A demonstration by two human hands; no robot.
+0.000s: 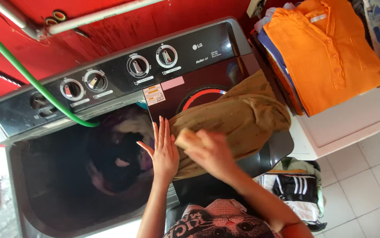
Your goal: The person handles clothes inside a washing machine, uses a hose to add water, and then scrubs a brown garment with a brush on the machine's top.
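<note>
A wet olive-brown garment (pixel 238 117) lies spread on the dark lid of a twin-tub washing machine (pixel 207 68). My left hand (pixel 163 152) presses flat, fingers apart, on the garment's left edge. My right hand (pixel 207 150) grips a pale yellow bar of soap (pixel 186 137) and holds it against the cloth; the hand is blurred by motion.
The open wash tub (pixel 88 172) on the left holds dark water and soaking clothes. A green hose (pixel 31 79) runs into it. Folded clothes topped by an orange shirt (pixel 326 48) sit on a white surface at right. More clothes (pixel 300 189) are piled on the tiled floor.
</note>
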